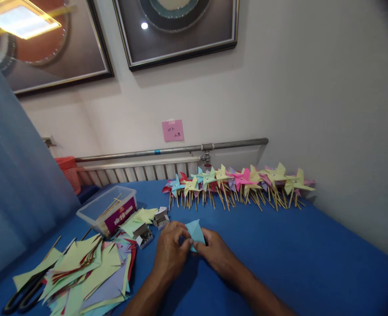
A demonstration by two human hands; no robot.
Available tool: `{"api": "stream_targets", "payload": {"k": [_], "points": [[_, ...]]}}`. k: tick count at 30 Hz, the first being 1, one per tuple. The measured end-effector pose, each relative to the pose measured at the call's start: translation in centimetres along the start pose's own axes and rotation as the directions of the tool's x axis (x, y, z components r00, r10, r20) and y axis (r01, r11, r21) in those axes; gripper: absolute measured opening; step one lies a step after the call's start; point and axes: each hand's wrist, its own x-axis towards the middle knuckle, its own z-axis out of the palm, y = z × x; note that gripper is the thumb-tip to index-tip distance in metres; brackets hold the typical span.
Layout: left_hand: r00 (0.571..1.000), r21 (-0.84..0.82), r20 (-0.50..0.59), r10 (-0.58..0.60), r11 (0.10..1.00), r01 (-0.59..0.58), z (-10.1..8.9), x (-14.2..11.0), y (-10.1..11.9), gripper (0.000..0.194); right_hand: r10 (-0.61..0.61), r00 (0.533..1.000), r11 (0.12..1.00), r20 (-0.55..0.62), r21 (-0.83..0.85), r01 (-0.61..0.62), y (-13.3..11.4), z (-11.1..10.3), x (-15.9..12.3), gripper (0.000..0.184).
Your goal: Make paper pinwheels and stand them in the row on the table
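A light blue paper piece (195, 230), partly folded, is held up between both hands over the blue table. My left hand (172, 245) pinches at its lower left side with thumb and forefinger. On its right edge my right hand (215, 250) is closed, thumb in front and fingers behind. Whether a pin sits between the fingertips is too small to tell. Just left of my left hand stand two small open boxes, a nearer box (143, 236) with small metallic bits inside and a farther box (161, 218).
Finished paper pinwheels (242, 179) on sticks lie in a row along the wall. At left are a pile of cut coloured paper (88, 272), black-handled scissors (26, 294) and a clear plastic tub (108, 206) with wooden sticks. A pipe (177, 151) and radiator run behind.
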Motion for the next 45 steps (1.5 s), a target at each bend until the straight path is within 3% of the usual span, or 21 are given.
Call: {"api": "stream_targets", "payload": {"k": [7, 9, 11, 14, 16, 19, 22, 31, 37, 45], "points": [[0.999, -0.023, -0.05, -0.001, 1.0, 0.0, 0.3, -0.2, -0.1, 0.009, -0.016, 0.994, 0.992, -0.11, -0.128, 0.002, 0.7, -0.4, 0.2, 0.017], [0.99, -0.059, -0.109, -0.092, 0.995, 0.086, 0.5, -0.1, 0.0, 0.009, -0.002, 0.989, 0.993, -0.145, -0.115, -0.015, 0.9, -0.4, 0.3, 0.019], [0.955, -0.182, -0.124, -0.269, 0.952, 0.244, 0.7, 0.0, 0.0, 0.018, 0.008, 0.986, 0.998, -0.169, -0.059, -0.018, 0.9, -0.3, 0.4, 0.023], [0.872, -0.472, 0.079, -0.483, 0.752, 0.46, 1.1, 0.2, -0.3, 0.022, 0.016, 0.985, 1.0, -0.171, 0.008, -0.015, 0.7, -0.2, 0.5, 0.026], [0.834, -0.581, 0.234, -0.5, 0.616, 0.533, 1.3, 0.3, -0.7, 0.023, 0.016, 0.989, 1.0, -0.145, 0.013, -0.015, 0.6, -0.1, 0.5, 0.026], [0.804, -0.621, 0.301, -0.513, 0.535, 0.573, 1.5, 0.2, -1.3, 0.025, 0.014, 0.994, 1.0, -0.112, -0.001, -0.014, 0.5, 0.0, 0.4, 0.025], [0.789, -0.614, 0.298, -0.537, 0.525, 0.589, 1.4, 0.1, -1.5, 0.026, 0.013, 0.993, 1.0, -0.118, -0.005, -0.014, 0.6, 0.0, 0.3, 0.026], [0.774, -0.518, 0.211, -0.597, 0.603, 0.607, 1.5, 0.4, -1.1, 0.026, 0.006, 0.99, 1.0, -0.138, -0.025, -0.009, 1.0, 0.2, 0.5, 0.027], [0.793, -0.5, 0.216, -0.569, 0.634, 0.591, 1.7, 0.5, -1.7, 0.027, 0.011, 0.988, 0.998, -0.153, -0.057, -0.02, 1.1, 0.2, 0.5, 0.026], [0.799, -0.512, 0.211, -0.564, 0.632, 0.581, 1.8, 0.5, -1.7, 0.025, 0.055, 0.989, 0.997, -0.136, 0.057, -0.048, 0.9, 0.6, 0.5, 0.026]]}}
